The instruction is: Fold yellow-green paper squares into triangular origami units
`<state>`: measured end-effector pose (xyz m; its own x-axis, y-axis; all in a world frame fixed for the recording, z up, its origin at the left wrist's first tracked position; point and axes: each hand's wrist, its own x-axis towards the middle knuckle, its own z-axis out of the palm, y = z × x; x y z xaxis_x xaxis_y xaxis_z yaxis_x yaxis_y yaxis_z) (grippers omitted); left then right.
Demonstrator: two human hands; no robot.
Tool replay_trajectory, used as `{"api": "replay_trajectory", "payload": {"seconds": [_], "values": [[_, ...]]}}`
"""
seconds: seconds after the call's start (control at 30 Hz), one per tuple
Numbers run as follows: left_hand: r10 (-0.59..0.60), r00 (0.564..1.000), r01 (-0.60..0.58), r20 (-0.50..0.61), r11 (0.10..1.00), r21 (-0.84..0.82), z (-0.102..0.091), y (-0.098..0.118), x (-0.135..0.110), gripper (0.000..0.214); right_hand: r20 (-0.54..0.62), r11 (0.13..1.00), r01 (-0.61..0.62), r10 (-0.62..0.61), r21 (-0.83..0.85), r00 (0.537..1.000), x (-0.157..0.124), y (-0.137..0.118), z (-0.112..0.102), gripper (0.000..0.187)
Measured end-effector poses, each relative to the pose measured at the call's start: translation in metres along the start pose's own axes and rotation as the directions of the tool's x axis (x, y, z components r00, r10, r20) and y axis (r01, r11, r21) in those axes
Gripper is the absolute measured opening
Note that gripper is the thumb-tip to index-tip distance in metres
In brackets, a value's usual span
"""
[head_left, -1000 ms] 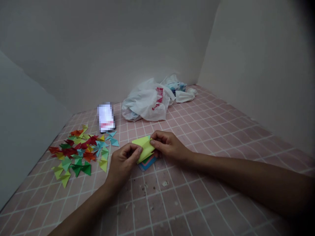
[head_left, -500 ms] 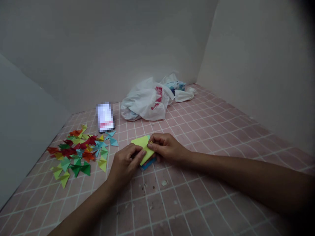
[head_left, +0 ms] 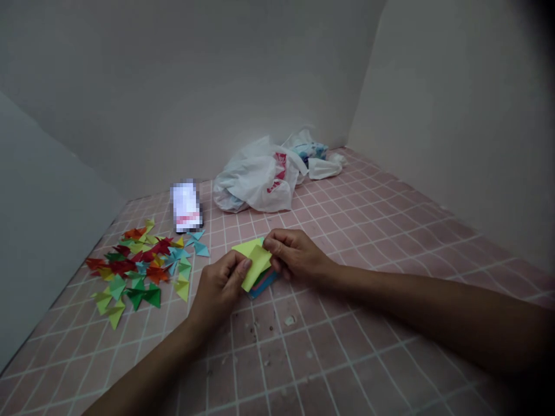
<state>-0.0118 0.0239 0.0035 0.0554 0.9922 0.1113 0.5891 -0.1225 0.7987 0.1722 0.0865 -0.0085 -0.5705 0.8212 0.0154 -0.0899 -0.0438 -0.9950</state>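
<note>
Both my hands meet over a sheet of yellow-green origami paper (head_left: 255, 260) folded into a pointed shape. My left hand (head_left: 219, 289) pinches its lower part between thumb and fingers. My right hand (head_left: 295, 254) grips its upper right edge with the fingertips. Beneath the hands lies a small stack of coloured paper (head_left: 263, 283) in blue, green and red, partly hidden by the yellow-green sheet. To the left of my left hand spreads a loose pile of folded paper triangles (head_left: 139, 267) in red, green, yellow and blue.
The work surface is pink tile (head_left: 347, 341) with white grout and some chips. Behind the pile is a pixelated white packet (head_left: 186, 207). A white plastic bag (head_left: 255, 178) with red print and crumpled items lies at the back. Pale walls (head_left: 451, 115) rise on three sides.
The yellow-green sheet now shows a folded flap, and its shape looks narrower. My hands have shifted slightly, and more of the coloured stack shows beneath them.
</note>
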Motion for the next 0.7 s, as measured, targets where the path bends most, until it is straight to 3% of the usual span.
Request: {"api": "replay_trajectory", "payload": {"seconds": [0.07,0.23,0.43,0.57,0.7], "values": [[-0.024,1.0,0.023,-0.017,0.999,-0.041,0.001,0.0,-0.001,0.032,0.036,0.996,-0.038,0.035,0.076,0.999,0.001,0.001,0.001,0.028],[0.042,0.999,-0.042,0.005,0.997,-0.063,0.001,0.001,-0.003,0.03,0.177,0.971,-0.179,0.151,0.156,0.973,-0.003,0.005,0.008,0.03],[0.025,0.999,-0.023,0.023,0.994,-0.106,0.0,0.003,-0.003,0.031,0.124,0.971,-0.175,0.156,0.163,0.98,-0.005,0.008,0.01,0.025],[-0.074,0.994,0.094,0.084,0.959,-0.266,0.002,0.003,-0.002,0.034,0.086,0.97,-0.16,0.146,0.183,0.986,-0.004,0.008,0.008,0.024],[-0.132,0.981,0.178,0.144,0.911,-0.373,0.005,-0.002,-0.002,0.035,0.12,0.97,-0.138,0.115,0.2,0.986,-0.005,0.011,0.01,0.024]]}}
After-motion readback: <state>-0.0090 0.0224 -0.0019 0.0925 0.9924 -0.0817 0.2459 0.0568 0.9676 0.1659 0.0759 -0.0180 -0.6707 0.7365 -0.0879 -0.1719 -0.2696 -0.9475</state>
